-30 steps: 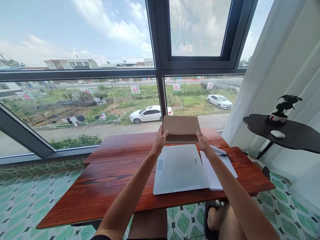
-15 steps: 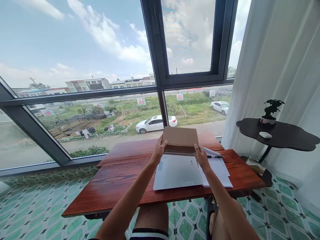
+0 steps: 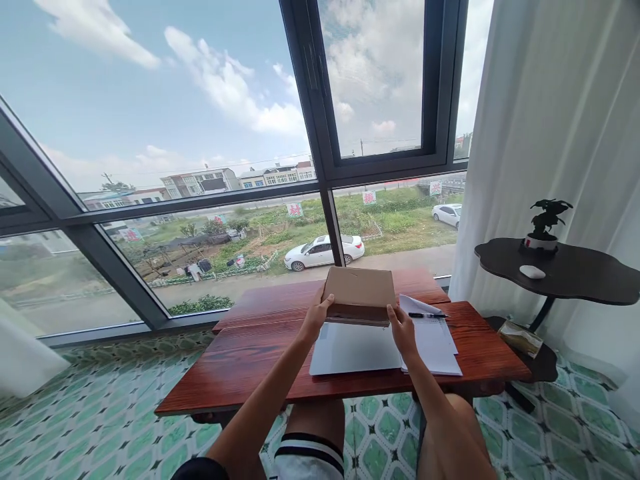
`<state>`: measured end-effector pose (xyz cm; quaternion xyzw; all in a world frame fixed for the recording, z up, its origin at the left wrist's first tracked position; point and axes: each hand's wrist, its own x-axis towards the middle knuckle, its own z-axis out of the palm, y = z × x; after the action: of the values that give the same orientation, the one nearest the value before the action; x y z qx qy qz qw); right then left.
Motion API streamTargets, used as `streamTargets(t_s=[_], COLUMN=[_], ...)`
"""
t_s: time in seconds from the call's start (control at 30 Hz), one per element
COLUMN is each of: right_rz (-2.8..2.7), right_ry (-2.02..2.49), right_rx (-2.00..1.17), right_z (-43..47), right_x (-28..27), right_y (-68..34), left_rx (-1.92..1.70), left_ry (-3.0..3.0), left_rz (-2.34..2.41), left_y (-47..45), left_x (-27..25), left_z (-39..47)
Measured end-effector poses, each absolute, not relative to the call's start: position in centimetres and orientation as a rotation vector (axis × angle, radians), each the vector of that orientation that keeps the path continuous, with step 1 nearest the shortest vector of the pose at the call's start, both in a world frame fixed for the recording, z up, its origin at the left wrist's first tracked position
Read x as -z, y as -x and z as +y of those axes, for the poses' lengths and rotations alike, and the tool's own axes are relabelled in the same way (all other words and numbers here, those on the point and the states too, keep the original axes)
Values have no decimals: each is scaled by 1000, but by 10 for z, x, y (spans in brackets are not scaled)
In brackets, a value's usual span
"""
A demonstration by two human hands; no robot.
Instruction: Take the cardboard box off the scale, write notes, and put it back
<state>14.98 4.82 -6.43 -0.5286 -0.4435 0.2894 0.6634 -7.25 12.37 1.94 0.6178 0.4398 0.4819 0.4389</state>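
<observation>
A brown cardboard box (image 3: pixel 359 291) is held between my two hands, above the far part of a closed silver laptop (image 3: pixel 357 353). My left hand (image 3: pixel 317 315) grips its left side, thumb toward the near edge. On the right side, my right hand (image 3: pixel 401 330) is closed round the near corner. The fingers beneath the box are hidden. Right of the laptop lie white paper sheets (image 3: pixel 434 350), with a black pen (image 3: pixel 427 315) across their upper part.
The reddish wooden table (image 3: pixel 225 373) stands before a large window with dark frames (image 3: pixel 320 167). To the right, a dark side table (image 3: pixel 590 270) carries a potted plant (image 3: pixel 543 227) and a white mouse (image 3: pixel 532 272). A pale curtain (image 3: pixel 525 120) hangs behind it.
Both hands have lowered the box slightly toward the laptop, and it covers more of the lid. My view has shifted a little. Both grips look the same.
</observation>
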Motion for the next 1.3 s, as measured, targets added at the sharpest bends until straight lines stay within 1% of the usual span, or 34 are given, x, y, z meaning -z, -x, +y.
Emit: streamTargets(t_s=[0.17,0.4,0.9,1.3], right_rz=[-1014,-1036,-1085,-1060], right_ry=[1179,1309,1245,1387], right_rx=[-646,-579,-487,-317], right_z=[46,43,47,40], right_x=[70,71,69,66], right_y=[-145,-144,-137,-143], left_rx=[-1201,-1213,-1192,-1137], left_ry=[-1513,-1541,-1546,-1559], left_rz=[1129,1105,1135,1053], left_y=[80,84,95,94], left_x=[-23,-25,-21,-25], left_z=[116,110,102,87])
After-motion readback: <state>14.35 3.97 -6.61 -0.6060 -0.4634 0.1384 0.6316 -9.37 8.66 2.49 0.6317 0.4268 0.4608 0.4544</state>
